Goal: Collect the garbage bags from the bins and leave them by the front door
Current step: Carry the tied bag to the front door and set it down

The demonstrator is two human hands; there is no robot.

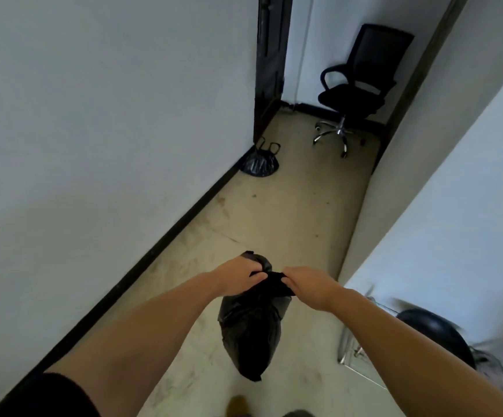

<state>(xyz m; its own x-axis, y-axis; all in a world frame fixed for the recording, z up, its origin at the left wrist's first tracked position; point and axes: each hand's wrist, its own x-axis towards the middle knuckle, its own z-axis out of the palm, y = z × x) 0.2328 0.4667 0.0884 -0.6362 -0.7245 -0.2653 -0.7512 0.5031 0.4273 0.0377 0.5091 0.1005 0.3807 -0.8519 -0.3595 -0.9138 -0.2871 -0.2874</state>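
Observation:
A full black garbage bag (251,335) hangs in front of me above the pale floor. My left hand (238,273) and my right hand (307,285) both grip its gathered top, close together, fingers closed on the plastic. A second black garbage bag (259,164) with two loop handles sits on the floor farther down the corridor, against the left wall next to a dark door frame (269,64).
A black office chair (358,85) on a chrome base stands at the corridor's end. White walls run along both sides, with a black baseboard (160,245) on the left. A dark round object (436,335) and a metal frame lie at lower right.

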